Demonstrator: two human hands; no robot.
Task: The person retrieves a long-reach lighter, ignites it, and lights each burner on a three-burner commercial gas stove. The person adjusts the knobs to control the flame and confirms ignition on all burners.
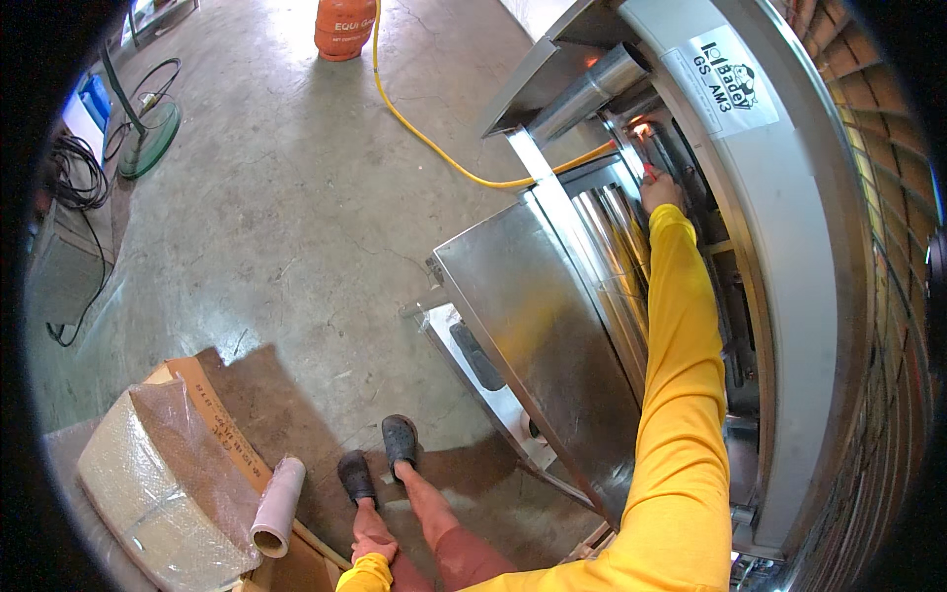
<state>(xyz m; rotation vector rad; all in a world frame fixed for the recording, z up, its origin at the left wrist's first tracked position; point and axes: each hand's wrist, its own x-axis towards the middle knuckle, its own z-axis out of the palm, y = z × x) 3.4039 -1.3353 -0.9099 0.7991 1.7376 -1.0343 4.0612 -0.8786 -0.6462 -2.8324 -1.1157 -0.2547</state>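
At the upper right, my right hand (661,191) reaches into an opened stainless steel appliance (552,326). Its fingers are closed around a small red lighter (648,174), mostly hidden by the hand. Just beyond the fingers an orange flame or glow (641,129) shows among the metal parts inside. Bright metal tubes (621,232) run beside my yellow-sleeved forearm. My left hand (373,550) rests on my leg near the knee at the lower edge, fingers laid over it, holding nothing.
A yellow hose (434,148) crosses the concrete floor between an orange gas cylinder (343,28) and the appliance. Lower left, a cardboard box (212,409) carries bubble wrap (148,483) and a plastic film roll (280,503). Coiled black cables (81,176) and a green stand base (150,140) are far left.
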